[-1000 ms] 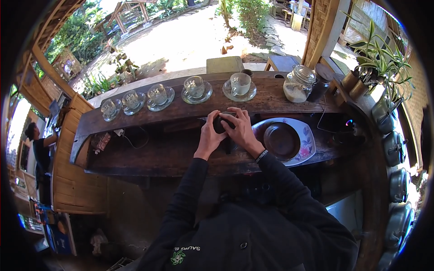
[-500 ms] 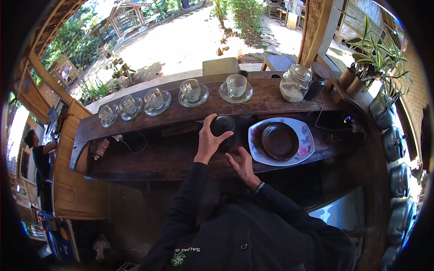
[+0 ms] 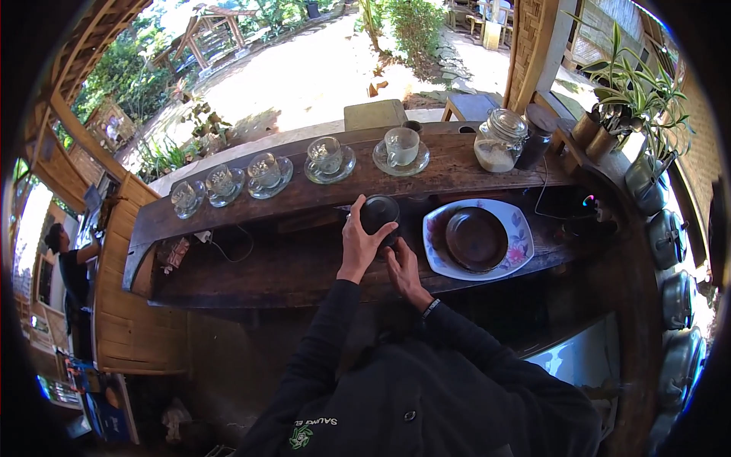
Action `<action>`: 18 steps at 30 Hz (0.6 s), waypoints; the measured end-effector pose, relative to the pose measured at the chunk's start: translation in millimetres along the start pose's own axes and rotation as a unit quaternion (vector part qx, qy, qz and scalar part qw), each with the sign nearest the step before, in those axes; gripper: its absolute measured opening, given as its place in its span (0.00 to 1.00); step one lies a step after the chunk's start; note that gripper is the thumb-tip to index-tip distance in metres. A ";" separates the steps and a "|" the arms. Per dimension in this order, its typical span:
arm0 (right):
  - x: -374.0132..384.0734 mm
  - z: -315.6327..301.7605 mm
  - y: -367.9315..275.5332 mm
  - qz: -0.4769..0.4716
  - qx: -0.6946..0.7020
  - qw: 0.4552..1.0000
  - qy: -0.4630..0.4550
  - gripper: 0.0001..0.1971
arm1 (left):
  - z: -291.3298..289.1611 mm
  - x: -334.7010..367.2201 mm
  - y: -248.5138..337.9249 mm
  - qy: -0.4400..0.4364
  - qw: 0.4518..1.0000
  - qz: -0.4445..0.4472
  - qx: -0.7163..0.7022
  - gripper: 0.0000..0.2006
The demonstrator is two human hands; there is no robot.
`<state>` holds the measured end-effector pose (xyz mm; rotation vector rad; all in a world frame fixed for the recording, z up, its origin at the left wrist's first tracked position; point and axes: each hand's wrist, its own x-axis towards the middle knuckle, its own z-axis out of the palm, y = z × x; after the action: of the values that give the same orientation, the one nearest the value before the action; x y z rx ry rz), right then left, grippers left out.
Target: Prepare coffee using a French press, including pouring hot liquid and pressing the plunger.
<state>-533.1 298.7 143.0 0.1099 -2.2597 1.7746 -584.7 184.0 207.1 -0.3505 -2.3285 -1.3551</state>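
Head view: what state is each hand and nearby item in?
Dark container: held, contents hidden
Left hand: gripping container's upper part
Right hand: beside container, contact unclear
Five glass cups: upright on saucers
Clear jar: closed, partly filled
Brown dish: resting on floral plate

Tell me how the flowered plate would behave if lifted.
The flowered plate would probably stay stiff, given its smooth, hard-looking surface. Being broad and shallow, it seems unlikely to roll. The round brown dish resting on it might slide if the plate tilts.
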 end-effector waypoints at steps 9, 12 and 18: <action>9.8 7.7 -11.1 0.072 0.118 0.990 0.038 0.15 | 9.6 -34.2 -31.9 0.049 0.991 -0.040 -0.117 0.30; 12.4 11.6 -2.1 0.078 0.145 0.985 0.046 0.16 | 18.5 -65.3 -46.4 0.092 0.969 -0.123 -0.193 0.24; 14.3 10.2 -7.7 0.091 0.090 0.989 0.072 0.16 | 23.3 -107.1 -34.1 0.085 0.815 -0.391 -0.420 0.14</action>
<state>-546.8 288.4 151.7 -0.1899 -2.0635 2.0062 -510.1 186.8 119.9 0.5576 -1.6003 -2.6465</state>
